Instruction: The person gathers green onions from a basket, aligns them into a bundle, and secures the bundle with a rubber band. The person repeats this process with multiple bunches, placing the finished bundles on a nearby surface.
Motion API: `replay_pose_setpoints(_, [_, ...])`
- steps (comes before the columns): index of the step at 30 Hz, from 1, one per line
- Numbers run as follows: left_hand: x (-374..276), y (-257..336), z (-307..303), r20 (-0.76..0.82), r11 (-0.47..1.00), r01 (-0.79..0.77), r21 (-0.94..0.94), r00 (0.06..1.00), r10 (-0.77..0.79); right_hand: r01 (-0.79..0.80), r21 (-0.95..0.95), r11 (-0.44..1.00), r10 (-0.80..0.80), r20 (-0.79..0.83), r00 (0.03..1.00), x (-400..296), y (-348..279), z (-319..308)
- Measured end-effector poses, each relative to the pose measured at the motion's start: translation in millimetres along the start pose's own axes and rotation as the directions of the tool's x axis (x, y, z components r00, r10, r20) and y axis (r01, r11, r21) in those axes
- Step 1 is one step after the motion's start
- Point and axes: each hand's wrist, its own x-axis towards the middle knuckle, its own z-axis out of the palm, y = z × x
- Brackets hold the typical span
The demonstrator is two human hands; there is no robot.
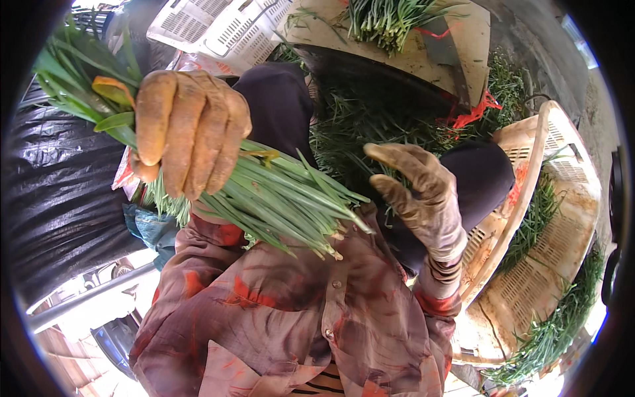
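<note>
My left hand [191, 126], in a stained tan glove, grips a bunch of long green leafy stalks [283, 193], which look like garlic chives. The cut pale ends point to the lower right, in front of my shirt; the leafy tops [79, 74] spread to the upper left. A yellowed leaf [113, 90] sticks out beside the glove. My right hand [421, 193], gloved too, is held above my right knee with thumb and fingers apart and nothing visible between them. It is apart from the bunch's cut ends.
Ahead stands a low board [322, 37] bearing another bunch of greens [384, 22]; red plastic string [476, 111] hangs off its corner. Loose leaves [347, 129] cover the ground beneath. A dirty plastic basket [550, 258] holds greens at right. A white crate [213, 30] is upper left, black sheeting [64, 193] left.
</note>
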Motion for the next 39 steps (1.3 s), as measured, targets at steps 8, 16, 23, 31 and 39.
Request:
replay_pose_setpoints(8, [-6.3, -26.4, -5.5, -0.112, 0.999, 0.036, -0.032, 0.993, -0.039, 0.052, 0.510, 0.859, -0.026, -0.058, 0.998, 38.7, -31.6, 45.5])
replay_pose_setpoints(16, [-27.2, -14.3, 4.2, -0.201, 0.981, -0.109, 0.158, 0.970, 0.140, 0.130, 0.991, 0.025, 0.399, -0.129, 0.908, -16.4, 2.3, 20.2])
replay_pose_setpoints(23, [-46.9, 11.9, 5.6, -0.047, 0.973, -0.204, 0.103, 0.977, 0.210, 0.353, 0.936, -0.008, 0.462, -0.309, 0.831, -37.1, 16.2, -14.2])
replay_pose_setpoints(31, [-22.6, 8.3, 2.3, 0.022, 0.992, -0.126, 0.018, 0.992, 0.126, -0.169, 0.026, 0.985, 0.167, 0.067, 0.984, -21.9, 21.0, 2.1])
replay_pose_setpoints(39, [-16.2, -2.2, -10.2, -0.004, 0.996, -0.084, 0.034, 0.996, 0.084, 0.132, 0.431, 0.893, -0.063, -0.169, 0.984, 6.1, -16.4, 11.4])
